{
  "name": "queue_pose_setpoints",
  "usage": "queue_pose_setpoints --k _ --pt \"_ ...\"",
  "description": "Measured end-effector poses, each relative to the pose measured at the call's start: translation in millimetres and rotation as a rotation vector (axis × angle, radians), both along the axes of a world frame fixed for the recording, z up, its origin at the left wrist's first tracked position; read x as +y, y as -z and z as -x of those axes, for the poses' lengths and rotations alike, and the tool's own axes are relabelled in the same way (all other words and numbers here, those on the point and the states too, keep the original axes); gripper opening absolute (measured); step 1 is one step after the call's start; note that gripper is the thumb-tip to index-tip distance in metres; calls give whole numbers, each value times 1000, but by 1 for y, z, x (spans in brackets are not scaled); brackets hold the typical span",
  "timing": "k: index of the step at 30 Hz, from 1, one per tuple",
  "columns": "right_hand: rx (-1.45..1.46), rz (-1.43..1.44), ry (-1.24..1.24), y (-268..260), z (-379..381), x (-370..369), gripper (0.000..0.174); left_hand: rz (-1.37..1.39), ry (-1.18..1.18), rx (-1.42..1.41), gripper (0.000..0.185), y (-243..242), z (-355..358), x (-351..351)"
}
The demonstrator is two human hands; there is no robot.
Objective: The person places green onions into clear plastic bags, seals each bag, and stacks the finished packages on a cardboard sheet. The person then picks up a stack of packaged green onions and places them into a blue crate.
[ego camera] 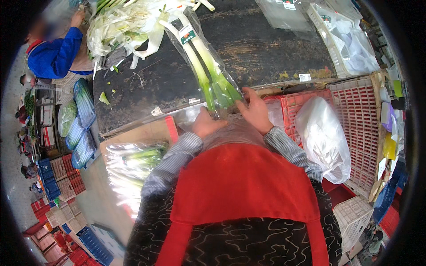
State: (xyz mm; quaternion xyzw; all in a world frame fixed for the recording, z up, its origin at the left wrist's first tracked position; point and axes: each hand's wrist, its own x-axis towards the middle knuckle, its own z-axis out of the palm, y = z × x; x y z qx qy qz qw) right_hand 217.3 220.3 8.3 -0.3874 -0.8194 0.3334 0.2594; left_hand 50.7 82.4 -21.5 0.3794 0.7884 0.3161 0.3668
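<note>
Two leeks lie in a clear plastic bag with a label bearing writing. The white ends point to the far side of the dark worktable, and the green cut ends reach its near edge. My left hand is at the bag's near left corner, thumb stretched to the right and fingers partly hidden by the plastic. My right hand has the near right side of the bag between thumb and forefinger. Thin clear plastic lies below my hands, against my red apron.
Leek trimmings are heaped at the far left, near a person in blue. Flat bags and a white basket are at the far right. Bagged leeks lie low on my left; a plastic sack sits by crates on my right.
</note>
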Motion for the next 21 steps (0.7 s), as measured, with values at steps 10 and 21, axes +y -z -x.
queue_pose_setpoints --k 10,21 --pt "0 -175 95 3 23 37 11 -190 -210 299 24 -24 20 36" --pt "-107 -48 -163 -21 15 -7 83 13 -143 426 29 -34 19 14"
